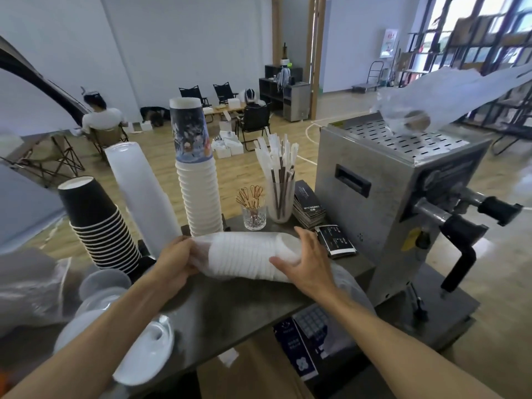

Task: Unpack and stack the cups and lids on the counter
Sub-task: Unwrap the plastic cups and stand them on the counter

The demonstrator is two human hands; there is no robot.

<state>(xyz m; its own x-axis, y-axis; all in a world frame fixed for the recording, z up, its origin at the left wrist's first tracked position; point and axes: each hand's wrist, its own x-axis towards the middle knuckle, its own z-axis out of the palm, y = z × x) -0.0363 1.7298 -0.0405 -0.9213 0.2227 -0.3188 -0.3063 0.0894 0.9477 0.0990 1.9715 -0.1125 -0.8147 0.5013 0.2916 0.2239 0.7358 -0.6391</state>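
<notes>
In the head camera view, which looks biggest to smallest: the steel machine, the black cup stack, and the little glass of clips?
1. Steel machine, by far the largest.
2. Black cup stack.
3. Glass of clips, the smallest.
The gaps are clear, so nearness hardly matters.

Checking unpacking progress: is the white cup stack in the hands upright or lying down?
Lying down: the white cup stack runs sideways between left hand and right hand.

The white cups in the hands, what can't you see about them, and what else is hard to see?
- White cup stack, head view: exact count; the left hand, right hand and plastic wrap cover both ends.
- Clear bag on the steel machine: motion-blurred; contents unclear.
- Black cards: print too small.
- White lids: blurred at the lower edge.
</notes>
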